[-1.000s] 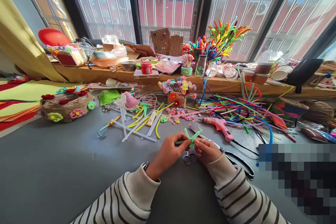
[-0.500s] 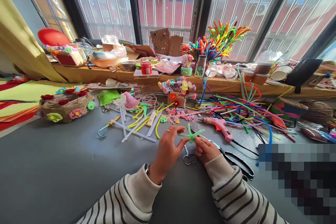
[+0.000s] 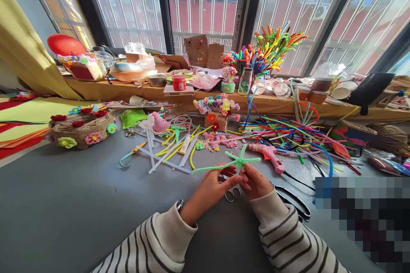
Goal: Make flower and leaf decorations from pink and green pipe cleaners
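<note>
A light green pipe cleaner [image 3: 239,162], bent into a star-like shape with several arms, is held up over the middle of the table. One long arm of it stretches left above my left hand. My right hand [image 3: 256,182] pinches the shape near its centre from below. Closed against it, my left hand [image 3: 214,188] has its thumb and fingertips meeting the right fingers under the centre; the exact contact is partly hidden. Small scissors [image 3: 232,195] lie beneath the hands. Large black-handled scissors [image 3: 293,200] lie by my right wrist, partly covered.
A pink glue gun [image 3: 269,158] lies right of the hands, its cord running right. Loose pipe cleaners [image 3: 288,130] spread behind it. Glue sticks [image 3: 166,158] and a crochet hook [image 3: 126,160] lie left. A flowered basket [image 3: 81,130] stands far left; a small flower box [image 3: 217,120] stands behind.
The green pipe cleaner has turned and shifted slightly right and up, and its long arm now shows pointing left. My left hand has lowered and closed in toward the right fingers.
</note>
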Demonstrator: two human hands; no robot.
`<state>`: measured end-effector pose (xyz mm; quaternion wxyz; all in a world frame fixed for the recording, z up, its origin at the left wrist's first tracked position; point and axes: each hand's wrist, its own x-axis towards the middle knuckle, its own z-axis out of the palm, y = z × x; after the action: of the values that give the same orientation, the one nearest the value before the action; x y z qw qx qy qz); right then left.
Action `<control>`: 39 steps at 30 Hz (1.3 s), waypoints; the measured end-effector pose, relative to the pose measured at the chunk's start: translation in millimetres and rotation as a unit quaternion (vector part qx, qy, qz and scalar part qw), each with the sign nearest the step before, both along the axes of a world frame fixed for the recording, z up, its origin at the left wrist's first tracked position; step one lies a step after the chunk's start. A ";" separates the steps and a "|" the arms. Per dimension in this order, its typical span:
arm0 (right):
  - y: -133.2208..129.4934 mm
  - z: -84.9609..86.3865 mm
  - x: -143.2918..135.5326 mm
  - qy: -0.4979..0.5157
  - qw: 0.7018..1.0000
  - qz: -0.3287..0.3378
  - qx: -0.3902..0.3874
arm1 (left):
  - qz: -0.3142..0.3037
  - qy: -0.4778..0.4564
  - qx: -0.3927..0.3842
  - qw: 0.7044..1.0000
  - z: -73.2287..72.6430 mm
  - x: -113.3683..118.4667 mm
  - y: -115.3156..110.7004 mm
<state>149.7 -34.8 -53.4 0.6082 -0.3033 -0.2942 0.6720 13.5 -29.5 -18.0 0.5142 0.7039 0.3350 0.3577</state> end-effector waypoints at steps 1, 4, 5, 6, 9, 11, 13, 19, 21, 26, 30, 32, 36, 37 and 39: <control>-1.5 0.8 -2.8 -0.005 1.000 0.000 -0.003 | 0.010 -0.029 -0.017 0.999 0.8 -0.7 0.5; -5.7 1.9 -11.8 -0.033 0.999 -0.002 -0.016 | 0.028 -0.098 -0.051 0.993 2.8 -3.1 2.2; -6.7 1.8 -14.2 -0.047 0.999 -0.003 -0.021 | 0.037 -0.113 -0.061 0.991 3.1 -3.7 2.7; -7.4 1.7 -16.1 -0.062 0.998 -0.004 -0.023 | 0.049 -0.124 -0.069 0.989 3.3 -4.1 3.1; -8.5 2.5 -18.3 -0.109 0.994 -0.022 -0.012 | 0.081 -0.154 -0.092 0.980 3.2 -4.5 3.8; -9.0 4.9 -17.4 -0.156 0.986 -0.061 0.020 | 0.094 -0.172 -0.109 0.975 3.0 -4.4 4.0; -10.0 8.5 -15.4 -0.212 0.968 -0.119 0.059 | 0.098 -0.178 -0.128 0.971 2.5 -4.3 4.5; -13.9 15.8 -9.8 -0.331 0.919 -0.184 0.113 | 0.084 -0.147 -0.149 0.974 -1.6 -3.8 7.7; -14.6 15.7 -9.6 -0.339 0.914 -0.187 0.119 | 0.082 -0.140 -0.140 0.977 -3.2 -3.8 8.6; -14.8 14.4 -11.5 -0.335 0.913 -0.208 0.107 | 0.074 -0.130 -0.125 0.981 -4.4 -3.9 8.4; -13.6 14.3 -10.1 -0.338 0.912 -0.206 0.106 | 0.071 -0.120 -0.125 0.982 -3.0 -3.8 7.6; -12.2 14.0 -7.3 -0.319 0.923 -0.196 0.088 | 0.064 -0.111 -0.125 0.984 -1.7 -4.0 7.5; -8.1 12.7 1.2 -0.258 0.957 -0.128 0.037 | 0.016 -0.094 -0.130 0.987 2.4 -4.9 7.4; -7.1 12.4 3.1 -0.244 0.964 -0.104 0.033 | -0.004 -0.092 -0.136 0.986 3.9 -5.1 7.2; -5.7 12.3 5.9 -0.224 0.972 -0.066 0.038 | -0.038 -0.092 -0.150 0.984 6.9 -5.4 6.5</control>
<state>155.5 -40.5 -41.0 0.5812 -0.4415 -0.4275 0.5334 8.1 -23.0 -11.2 0.6560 0.5950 0.3086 0.3469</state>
